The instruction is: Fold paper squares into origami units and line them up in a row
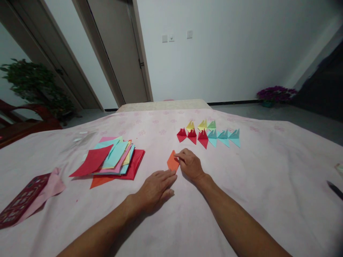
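A small piece of orange folded paper (173,162), roughly diamond-shaped, lies on the pink-and-white tablecloth in front of me. My left hand (157,187) rests flat beside it, fingers stretched out and their tips on the paper's lower point; the thumb is apart. At the upper right edge, my right hand (191,164) has its fingers curled, with the index finger and thumb closed on the paper. Beyond it stand folded paper cranes in rows: red cranes (203,137), light blue cranes (223,137), yellow cranes (202,125) and a green crane (212,125).
Left of my hands is a loose pile of coloured paper sheets (114,157). A dark red patterned packet (24,198) lies farther left, with pink paper (49,189) against it. Near the right edge is a dark pointed object (334,189).
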Demonstrator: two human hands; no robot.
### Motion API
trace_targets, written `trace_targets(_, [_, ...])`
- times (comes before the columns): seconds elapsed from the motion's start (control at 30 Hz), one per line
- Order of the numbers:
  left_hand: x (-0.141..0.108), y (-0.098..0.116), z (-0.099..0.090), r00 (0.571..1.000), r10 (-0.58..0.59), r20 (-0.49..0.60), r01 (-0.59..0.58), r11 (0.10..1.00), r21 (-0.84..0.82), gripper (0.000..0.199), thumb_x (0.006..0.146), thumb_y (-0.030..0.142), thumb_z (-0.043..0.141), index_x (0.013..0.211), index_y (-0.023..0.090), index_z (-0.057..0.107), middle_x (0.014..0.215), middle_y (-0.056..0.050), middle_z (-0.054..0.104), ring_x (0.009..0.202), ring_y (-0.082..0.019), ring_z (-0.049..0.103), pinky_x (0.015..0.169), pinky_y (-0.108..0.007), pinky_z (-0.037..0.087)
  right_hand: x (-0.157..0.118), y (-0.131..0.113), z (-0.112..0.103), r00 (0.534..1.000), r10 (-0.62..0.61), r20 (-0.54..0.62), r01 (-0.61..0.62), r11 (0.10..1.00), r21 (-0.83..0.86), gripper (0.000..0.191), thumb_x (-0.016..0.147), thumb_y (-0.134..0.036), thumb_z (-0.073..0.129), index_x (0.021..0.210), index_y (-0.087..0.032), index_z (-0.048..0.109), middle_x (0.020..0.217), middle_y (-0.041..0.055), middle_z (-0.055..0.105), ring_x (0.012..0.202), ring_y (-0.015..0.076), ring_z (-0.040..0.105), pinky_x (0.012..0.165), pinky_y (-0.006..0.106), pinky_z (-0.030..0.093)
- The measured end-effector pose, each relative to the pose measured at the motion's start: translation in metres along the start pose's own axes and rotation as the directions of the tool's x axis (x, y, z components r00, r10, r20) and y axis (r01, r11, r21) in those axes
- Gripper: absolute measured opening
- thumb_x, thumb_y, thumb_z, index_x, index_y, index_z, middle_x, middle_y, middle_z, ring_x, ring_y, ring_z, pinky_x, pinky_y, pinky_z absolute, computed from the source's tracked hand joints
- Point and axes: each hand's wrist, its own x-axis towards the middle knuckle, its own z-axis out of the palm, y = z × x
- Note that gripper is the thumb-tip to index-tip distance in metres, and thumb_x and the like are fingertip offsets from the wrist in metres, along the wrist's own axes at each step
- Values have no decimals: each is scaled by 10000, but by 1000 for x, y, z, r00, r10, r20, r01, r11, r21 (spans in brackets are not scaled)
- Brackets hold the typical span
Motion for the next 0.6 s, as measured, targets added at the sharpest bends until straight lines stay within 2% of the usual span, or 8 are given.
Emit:
trace_targets(0.1, [17, -12, -2, 991, -90, -94, 79, 990, -119, 356, 988, 263, 403, 1306, 270, 563, 1287, -58, 646, 1143, -188, 621, 990, -342, 488, -2, -2, -2, 995, -72, 74, 73, 997, -9, 305, 852, -86, 528, 1000, -239, 747, 977, 43, 653, 947, 178, 553, 860, 276, 429])
trace_targets(0.2, [35, -28, 0, 972, -136, -189, 98, 976, -195, 339, 963, 211, 439, 1253, 242, 611, 1264, -73, 638, 1115, -188, 621, 964, -326, 504, -2, -2, -5, 990, -64, 129, 67, 998, -17, 364, 819, -71, 524, 1052, -243, 745, 983, 51, 655, 970, 193, 543, 852, 278, 432])
trace_targets(0.43, [48, -53, 1, 974, -169, -152, 98, 916, -389, 331, 874, 158, 543, 1163, 222, 691, 1146, -72, 647, 1023, -179, 630, 915, -320, 519, 2, 9, -14, 964, -117, 239, 91, 989, 120, 502, 742, -25, 537, 1159, -245, 709, 1054, 45, 646, 1012, 179, 543, 896, 270, 418])
trace_targets(0.6, [46, -67, 1, 975, -166, -148, 84, 890, -449, 337, 860, 190, 586, 1180, 221, 687, 1133, -73, 644, 1003, -183, 621, 886, -318, 513, 4, 17, -15, 961, -154, 229, 110, 975, 194, 340, 823, -171, 620, 1140, -246, 714, 1058, 50, 640, 1009, 185, 558, 899, 294, 431])
